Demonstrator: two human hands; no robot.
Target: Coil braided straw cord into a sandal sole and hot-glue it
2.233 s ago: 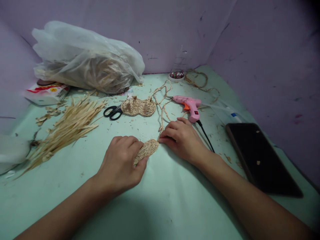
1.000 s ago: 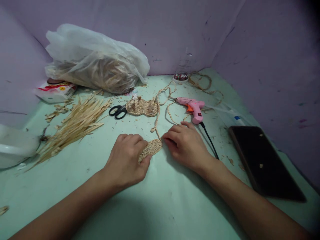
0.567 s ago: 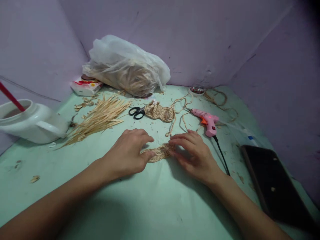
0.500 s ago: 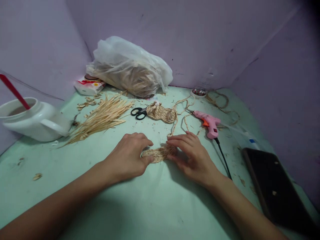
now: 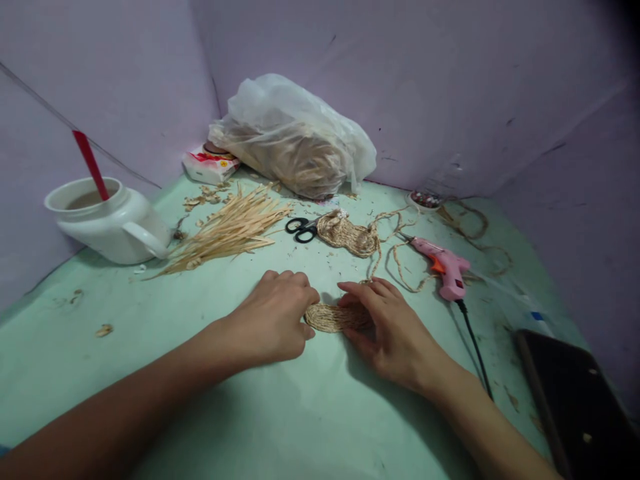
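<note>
A small oval piece of coiled, braided straw cord (image 5: 330,318) lies low over the table between my hands. My left hand (image 5: 280,319) has its fingers and thumb closed about the left end. My right hand (image 5: 393,327) grips the right end, fingers along the far edge and thumb along the near one, hiding that part. From behind the right fingers the braided cord runs away from me. Farther off sits a second coiled straw piece (image 5: 350,237), shaped like a sole, with a white trim at its left end. Black-handled scissors (image 5: 304,230) touch its left side.
A pink glue gun (image 5: 447,267) with a black cable rests at the right, near a dark phone (image 5: 575,400). Loose straw strips (image 5: 230,233) spread at the left beside a white pot (image 5: 120,233). A stuffed plastic bag (image 5: 300,140) stands by the wall.
The view has swung left, so everything sits farther right in the picture. My left fingers have drawn back toward the left end of the straw piece; the right hand keeps its grip.
</note>
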